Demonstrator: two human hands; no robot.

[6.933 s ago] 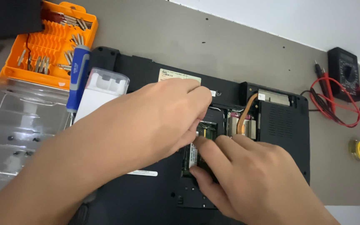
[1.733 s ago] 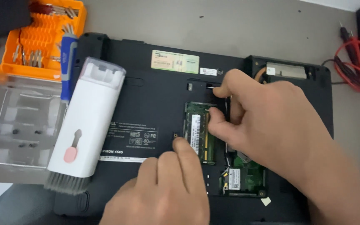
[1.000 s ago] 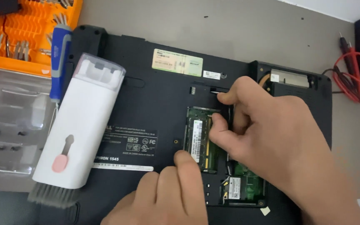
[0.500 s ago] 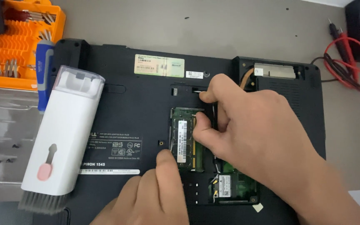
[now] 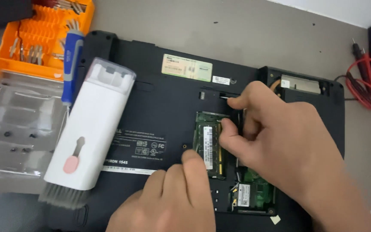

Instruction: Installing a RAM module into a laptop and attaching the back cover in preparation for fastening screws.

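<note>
Now both hands down in the open memory bay of an upturned black laptop [image 5: 159, 111] lying on the grey bench [image 5: 237, 38]. Right hand [image 5: 288, 146] curled, thumb and forefinger pinched close at the right edge of the green memory module [image 5: 208, 144], touching it; whether truly gripped or only pressed, cannot tell. Left hand [image 5: 172, 197] mostly closed, one fingertip planted at the lower left corner of the module, nothing held. Module seated in its slot near the middle of the laptop, just above a second small green card [image 5: 254, 195] in the same bay.

Compared with half a second back: much the same grip and placing of both hands, only slightly shifted in the view. Compared with nearly seven seconds back: hands no longer crossed over the bay, module now plainly showing between them, and a much closer look at the laptop.

White cleaning brush tool [image 5: 93, 133] with grey bristles and a pink slider resting across the laptop's left part. Blue-handled screwdriver [image 5: 71, 64] beside it, lying against an orange bit tray [image 5: 44, 38]. Clear plastic lid [image 5: 18, 133] with a few small dark screws at far left. Red test leads [image 5: 366, 81] at far right.
</note>
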